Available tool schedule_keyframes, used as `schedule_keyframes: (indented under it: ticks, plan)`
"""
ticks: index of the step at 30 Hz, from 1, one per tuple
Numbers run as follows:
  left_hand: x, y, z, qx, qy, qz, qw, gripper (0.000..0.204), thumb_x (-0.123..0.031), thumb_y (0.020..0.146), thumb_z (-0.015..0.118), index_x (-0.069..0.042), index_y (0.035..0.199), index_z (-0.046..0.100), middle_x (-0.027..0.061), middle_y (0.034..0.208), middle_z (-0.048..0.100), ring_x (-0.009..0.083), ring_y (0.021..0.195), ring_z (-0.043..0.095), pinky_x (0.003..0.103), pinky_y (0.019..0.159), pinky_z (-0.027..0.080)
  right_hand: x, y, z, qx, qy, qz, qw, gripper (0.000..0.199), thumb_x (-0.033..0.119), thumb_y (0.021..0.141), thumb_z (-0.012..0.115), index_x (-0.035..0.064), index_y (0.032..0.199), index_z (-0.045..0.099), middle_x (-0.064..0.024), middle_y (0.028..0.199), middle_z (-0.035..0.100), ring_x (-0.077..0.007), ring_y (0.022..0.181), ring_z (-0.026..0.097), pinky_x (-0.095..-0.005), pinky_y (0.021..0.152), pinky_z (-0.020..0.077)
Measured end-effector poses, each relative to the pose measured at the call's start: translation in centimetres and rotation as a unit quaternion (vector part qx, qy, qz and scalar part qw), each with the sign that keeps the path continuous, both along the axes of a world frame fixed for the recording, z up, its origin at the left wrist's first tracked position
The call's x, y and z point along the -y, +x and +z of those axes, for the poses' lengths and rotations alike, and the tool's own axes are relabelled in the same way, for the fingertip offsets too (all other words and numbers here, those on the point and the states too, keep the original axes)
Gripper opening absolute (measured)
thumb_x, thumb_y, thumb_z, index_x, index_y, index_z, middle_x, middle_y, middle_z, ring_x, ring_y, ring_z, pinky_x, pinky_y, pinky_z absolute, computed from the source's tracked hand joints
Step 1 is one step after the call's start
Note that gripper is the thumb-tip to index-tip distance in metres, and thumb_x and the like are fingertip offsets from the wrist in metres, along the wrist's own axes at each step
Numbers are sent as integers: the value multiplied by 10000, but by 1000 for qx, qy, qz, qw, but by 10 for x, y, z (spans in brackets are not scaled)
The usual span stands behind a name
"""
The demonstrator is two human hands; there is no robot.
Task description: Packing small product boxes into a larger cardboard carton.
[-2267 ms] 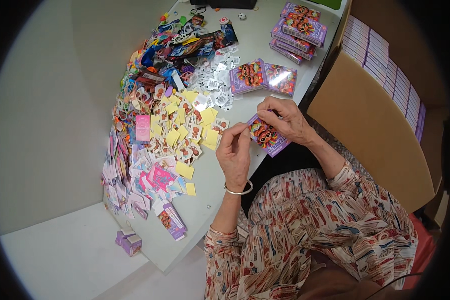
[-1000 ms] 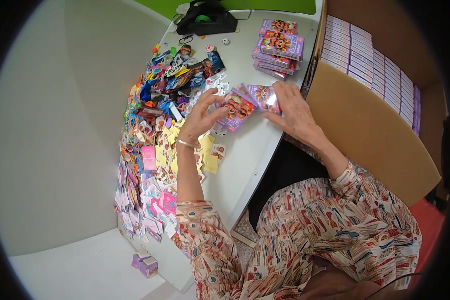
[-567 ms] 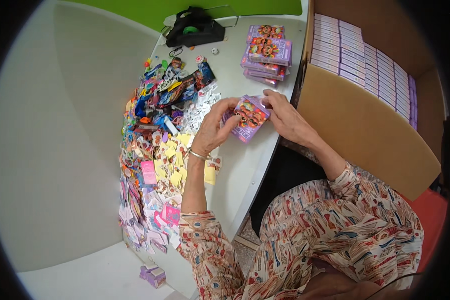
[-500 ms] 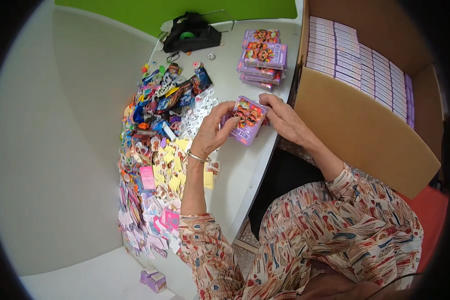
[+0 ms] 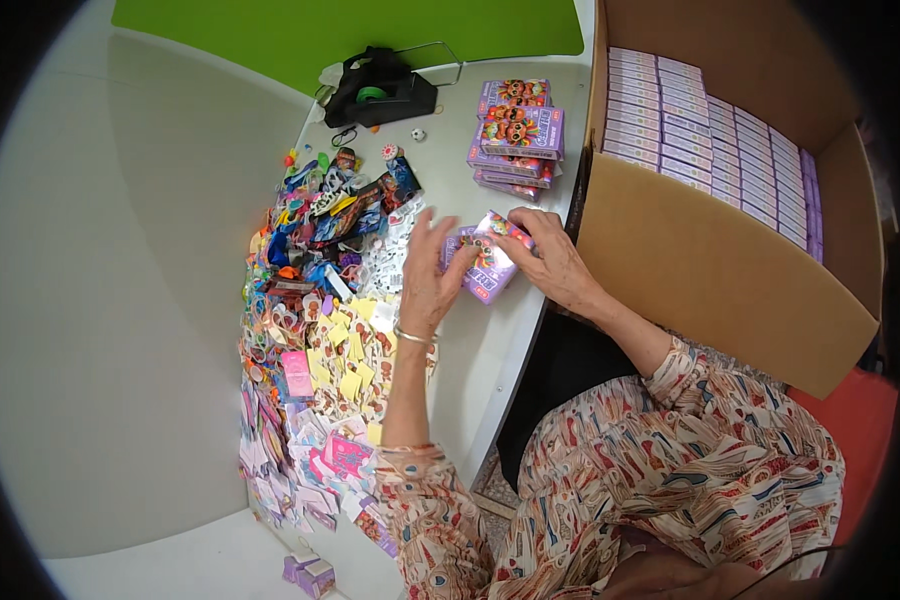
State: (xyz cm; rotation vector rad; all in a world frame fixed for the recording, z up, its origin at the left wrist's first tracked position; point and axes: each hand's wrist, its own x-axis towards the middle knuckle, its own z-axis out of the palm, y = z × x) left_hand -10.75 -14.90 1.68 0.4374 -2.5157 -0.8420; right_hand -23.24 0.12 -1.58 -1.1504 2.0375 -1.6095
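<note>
Left hand (image 5: 430, 280) has spread its fingers, lifting them off the box (image 5: 492, 280), thumb over it; right hand (image 5: 558, 264) pinches its top. White lettering (image 5: 484, 284) marks the purple front, near the worktop's (image 5: 463, 385) person-side edge.

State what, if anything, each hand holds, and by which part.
The right hand holds a purple box by its upper right part. The left hand is at the box's left side; whether it grips cannot be told.

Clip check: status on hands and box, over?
Left hand open, fingers blurred, thumb at purple box. Right hand touching that box. Trinket pile to the left; box stack beyond.
</note>
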Motion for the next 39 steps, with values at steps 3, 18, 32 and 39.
schedule_keyframes:
  ticks: [3,18,32,39]
  plan:
    - [-31,5,-6,14,167,194,967,595,-244,836,714,81,1271,471,279,1307,489,338,1121,556,359,918,462,-1,-2,-7,3,-20,-6,1000,384,293,908,608,-17,1121,534,-176,1111,566,-360,1039,478,-411,914,412]
    - [6,-15,8,9,113,-47,992,899,-209,723,805,58,1412,294,251,1361,447,334,1264,461,381,1056,373,10,-13,-3,-1,-107,-19,994,406,176,804,708,22,1136,532,-169,1252,484,-308,1182,458,-374,993,389]
    - [0,24,-1,18,-67,-42,997,881,-62,710,756,-13,1440,263,255,1403,382,407,1288,407,427,1070,352,11,-4,8,-83,-82,105,988,791,296,673,800,-9,1269,379,-201,1236,451,-372,1163,443,-423,995,379]
    - [-10,13,18,7,-130,-51,990,1038,-322,669,826,-4,1456,228,293,1464,283,432,1385,247,471,1127,251,12,-2,9,-71,-20,141,987,1039,457,646,820,-40,1377,273,-252,1284,430,-414,1194,431,-451,1017,367]
